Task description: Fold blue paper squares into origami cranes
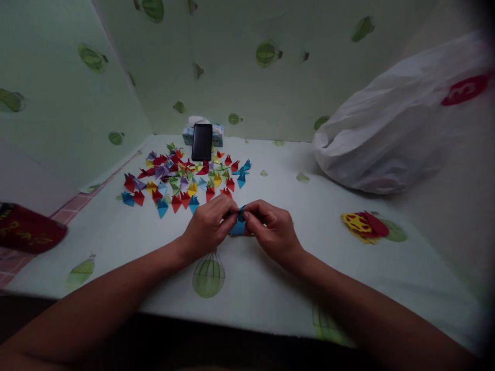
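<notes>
Between the fingertips of both hands is a small piece of folded blue paper. My left hand pinches it from the left, and my right hand pinches it from the right. The fingers hide most of its shape. Just below it, a flat sheet of blue paper shows between the hands; whether the two are joined I cannot tell. Beyond my left hand, many folded paper pieces in red, blue, yellow, green and purple lie spread on the table.
A black phone leans against a tissue box at the back. To the right stand a white plastic bag and yellow and red cutouts. A dark red object sits at the left edge of the pale patterned table.
</notes>
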`<state>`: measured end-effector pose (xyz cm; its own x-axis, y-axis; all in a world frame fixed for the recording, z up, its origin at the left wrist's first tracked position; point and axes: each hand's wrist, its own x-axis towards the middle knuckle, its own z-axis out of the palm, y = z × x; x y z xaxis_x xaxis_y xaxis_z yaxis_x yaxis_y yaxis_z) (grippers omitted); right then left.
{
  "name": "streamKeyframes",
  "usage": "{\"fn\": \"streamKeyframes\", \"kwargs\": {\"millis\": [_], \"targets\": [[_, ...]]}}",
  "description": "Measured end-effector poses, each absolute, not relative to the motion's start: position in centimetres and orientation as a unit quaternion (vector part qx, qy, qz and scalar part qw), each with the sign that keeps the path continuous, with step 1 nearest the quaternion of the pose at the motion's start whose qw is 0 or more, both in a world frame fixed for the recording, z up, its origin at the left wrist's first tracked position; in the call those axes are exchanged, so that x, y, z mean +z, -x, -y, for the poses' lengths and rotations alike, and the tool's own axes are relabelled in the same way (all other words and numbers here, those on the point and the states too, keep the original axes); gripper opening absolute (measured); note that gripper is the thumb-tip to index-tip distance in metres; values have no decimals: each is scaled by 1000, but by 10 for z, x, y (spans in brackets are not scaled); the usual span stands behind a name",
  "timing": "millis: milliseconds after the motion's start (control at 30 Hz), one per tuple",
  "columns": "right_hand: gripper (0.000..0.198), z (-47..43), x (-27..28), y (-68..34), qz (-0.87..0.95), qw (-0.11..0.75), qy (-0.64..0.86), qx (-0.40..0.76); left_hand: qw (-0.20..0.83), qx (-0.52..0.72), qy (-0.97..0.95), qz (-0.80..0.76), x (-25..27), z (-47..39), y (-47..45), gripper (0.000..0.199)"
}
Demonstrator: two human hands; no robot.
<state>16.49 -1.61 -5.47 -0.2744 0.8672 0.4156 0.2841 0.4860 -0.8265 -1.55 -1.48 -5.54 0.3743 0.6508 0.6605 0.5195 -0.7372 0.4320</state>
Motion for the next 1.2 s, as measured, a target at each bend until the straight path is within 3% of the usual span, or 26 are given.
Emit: {"fn": "streamKeyframes", "kwargs": {"millis": [367,633,700,800,1200], "targets": [[9,18,-55,-163,707,479,408,323,117,457,-796,-381,-54,18,14,6],[15,13,-53,-161,522,507,420,543,204,498,-737,-408,-59,17,14,4],[17,10,-53,-160,466,517,417,585,204,511,-727,-412,-60,18,14,15],[19,8,-55,-159,425,524,412,612,182,505,-739,-406,-59,18,14,32],[20,11,-55,-161,503,490,426,570,32,449,-825,-343,-53,15,17,25]]}}
